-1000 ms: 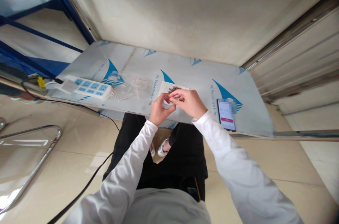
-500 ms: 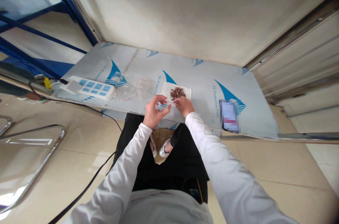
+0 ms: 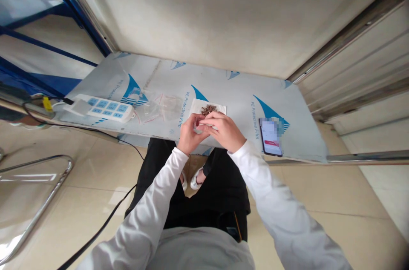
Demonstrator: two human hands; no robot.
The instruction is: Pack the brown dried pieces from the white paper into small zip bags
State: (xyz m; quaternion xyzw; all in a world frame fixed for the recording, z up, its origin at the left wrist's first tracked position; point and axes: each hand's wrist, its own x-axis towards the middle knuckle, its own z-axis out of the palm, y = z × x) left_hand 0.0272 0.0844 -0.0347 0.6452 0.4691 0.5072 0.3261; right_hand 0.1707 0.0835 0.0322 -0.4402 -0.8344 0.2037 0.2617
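My left hand (image 3: 191,133) is curled just in front of the white sheet, its thumb and fingers closed around what looks like a small clear plastic bag, largely covered by the fingers. Reaching across from the right, my right hand (image 3: 227,130) has its fingertips pinched together at the mouth of that bag. Whatever sits between those fingertips is too small to see. Behind both hands, a heap of small copper-brown metal pieces (image 3: 208,109) lies on a white sheet (image 3: 221,108); they resemble screws or rivets. My right hand partly covers the heap.
Clear zip bags (image 3: 162,106) with red seal lines lie left of the sheet on the film-covered bench (image 3: 159,76). Farther left is a white power strip (image 3: 108,109) with a black cable. A phone (image 3: 271,137) rests near the front edge on the right.
My right hand has left the heap of metal pieces and come over to my left hand, where the fingers of both now meet. The view has shifted slightly.
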